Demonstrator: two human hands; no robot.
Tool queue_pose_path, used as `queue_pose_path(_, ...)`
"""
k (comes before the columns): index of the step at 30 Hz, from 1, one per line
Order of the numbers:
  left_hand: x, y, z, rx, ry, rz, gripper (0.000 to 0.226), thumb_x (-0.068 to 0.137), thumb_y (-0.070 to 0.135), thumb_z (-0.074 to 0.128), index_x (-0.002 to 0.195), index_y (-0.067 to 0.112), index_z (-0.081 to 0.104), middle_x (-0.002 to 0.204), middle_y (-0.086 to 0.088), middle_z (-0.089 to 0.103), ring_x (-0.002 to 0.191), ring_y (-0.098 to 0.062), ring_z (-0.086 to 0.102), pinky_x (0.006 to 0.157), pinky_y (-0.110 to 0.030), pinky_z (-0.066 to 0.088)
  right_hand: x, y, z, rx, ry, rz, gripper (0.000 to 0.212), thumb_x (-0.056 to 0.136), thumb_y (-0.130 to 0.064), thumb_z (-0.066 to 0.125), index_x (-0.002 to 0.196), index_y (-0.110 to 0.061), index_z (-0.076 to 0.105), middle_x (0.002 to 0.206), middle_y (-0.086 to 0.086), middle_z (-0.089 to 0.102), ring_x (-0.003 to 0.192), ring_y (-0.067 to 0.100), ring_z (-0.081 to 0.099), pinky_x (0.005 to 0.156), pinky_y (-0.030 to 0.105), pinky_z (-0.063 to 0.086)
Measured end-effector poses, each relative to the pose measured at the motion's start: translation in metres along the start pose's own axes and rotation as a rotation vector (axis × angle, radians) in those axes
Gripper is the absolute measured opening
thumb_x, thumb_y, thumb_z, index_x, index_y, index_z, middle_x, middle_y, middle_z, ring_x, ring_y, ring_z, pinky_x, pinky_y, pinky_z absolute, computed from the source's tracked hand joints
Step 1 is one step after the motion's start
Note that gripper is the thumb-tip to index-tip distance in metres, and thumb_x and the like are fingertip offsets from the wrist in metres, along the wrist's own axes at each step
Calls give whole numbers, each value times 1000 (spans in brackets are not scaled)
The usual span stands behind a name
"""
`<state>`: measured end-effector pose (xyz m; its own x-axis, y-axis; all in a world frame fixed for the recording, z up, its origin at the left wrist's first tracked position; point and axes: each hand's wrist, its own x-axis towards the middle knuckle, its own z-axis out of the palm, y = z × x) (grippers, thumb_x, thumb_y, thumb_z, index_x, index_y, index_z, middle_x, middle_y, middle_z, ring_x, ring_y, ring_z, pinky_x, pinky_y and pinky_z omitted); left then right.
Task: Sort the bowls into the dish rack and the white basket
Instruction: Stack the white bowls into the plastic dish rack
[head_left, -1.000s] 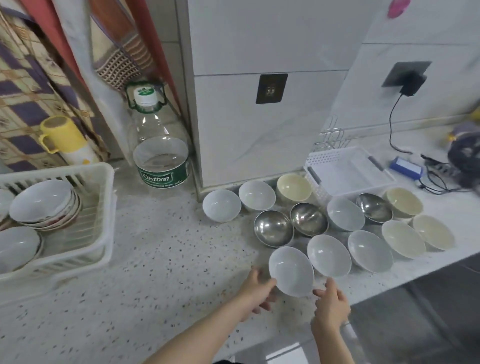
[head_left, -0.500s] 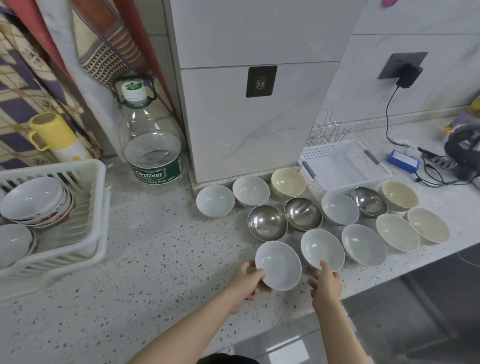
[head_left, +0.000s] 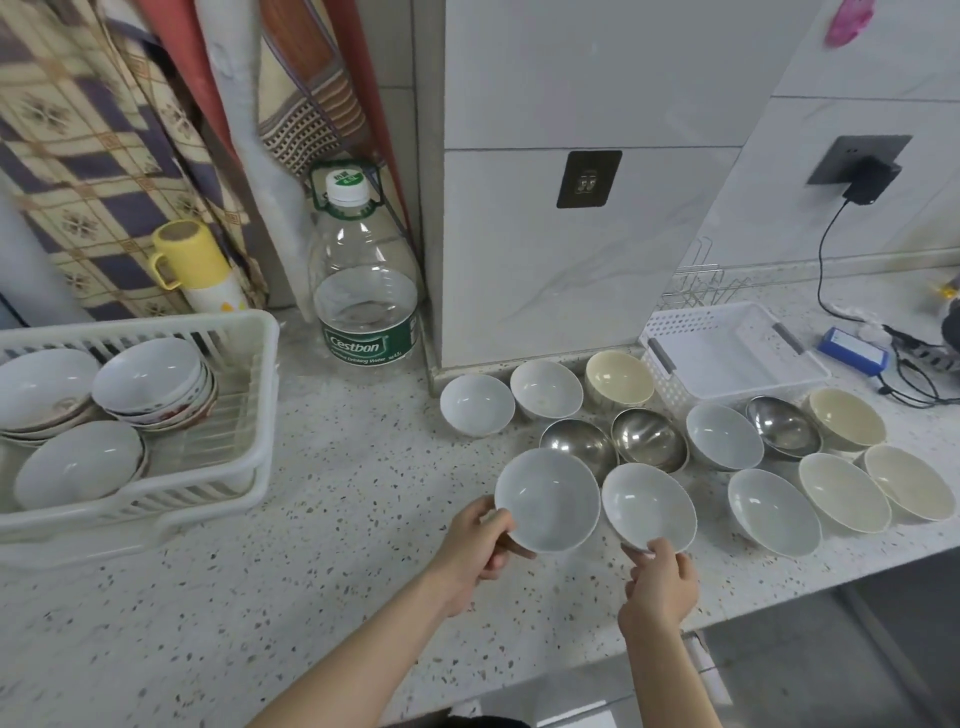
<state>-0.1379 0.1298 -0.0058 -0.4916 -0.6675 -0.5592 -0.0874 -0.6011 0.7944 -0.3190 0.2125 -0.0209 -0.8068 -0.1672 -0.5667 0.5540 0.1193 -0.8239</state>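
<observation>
My left hand (head_left: 475, 545) grips a pale grey bowl (head_left: 546, 500) by its near rim, tilted just above the speckled table (head_left: 311, 571). My right hand (head_left: 661, 584) pinches the near rim of the grey bowl beside it (head_left: 648, 506). Beyond them stand steel bowls (head_left: 579, 444), cream bowls (head_left: 844, 491) and the white basket (head_left: 732, 353). Far left, the dish rack (head_left: 244, 415) holds stacked bowls.
</observation>
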Motion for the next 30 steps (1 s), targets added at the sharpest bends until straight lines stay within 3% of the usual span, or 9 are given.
queue_pose_path(4,-17,21,-28,-58,25,61,32,83,14,49,113,18,59,83,-23,75,42,-11,28,41,-21,25,-31,9,21,4,-67,-69,5,81,-13,51,83,-16,55,81,17,70,50,14,28,48,27,24)
queue_pose_path(10,-56,47,-89,-154,87,149,29,85,10,48,109,17,62,79,-22,74,42,-11,29,42,-22,23,-92,24,67,-34,-186,-169,4,78,-12,52,75,-14,54,85,20,63,55,14,42,52,28,25)
queue_pose_path(21,-149,77,-250,-259,349,354,26,90,6,46,109,16,61,77,-21,73,36,-8,36,42,-21,20,-229,59,152,-102,-571,-277,38,81,-10,56,48,-30,54,52,-6,45,46,11,20,42,21,18)
queue_pose_path(23,-164,81,-280,-255,417,383,25,89,8,47,107,17,61,78,-20,74,37,-8,33,42,-21,21,-253,67,169,-119,-642,-324,34,80,-8,57,53,-30,59,55,-3,47,45,9,23,41,18,21)
queue_pose_path(25,-179,83,-310,-244,487,405,24,89,7,47,106,18,60,76,-19,74,37,-8,34,40,-19,21,-275,76,185,-154,-684,-352,14,75,-13,60,75,-26,65,64,2,52,48,9,32,45,17,29)
queue_pose_path(27,-191,85,-337,-229,549,432,18,90,6,48,103,15,58,76,-20,74,37,-9,34,37,-19,21,-293,86,201,-198,-715,-399,25,74,-16,63,95,-30,63,75,2,62,59,12,51,56,22,41)
queue_pose_path(30,-206,86,-374,-186,641,451,18,89,8,51,105,12,58,80,-21,75,40,-11,32,36,-19,23,-321,98,220,-260,-791,-517,34,71,-21,62,98,-41,61,97,-4,68,74,12,67,62,29,49)
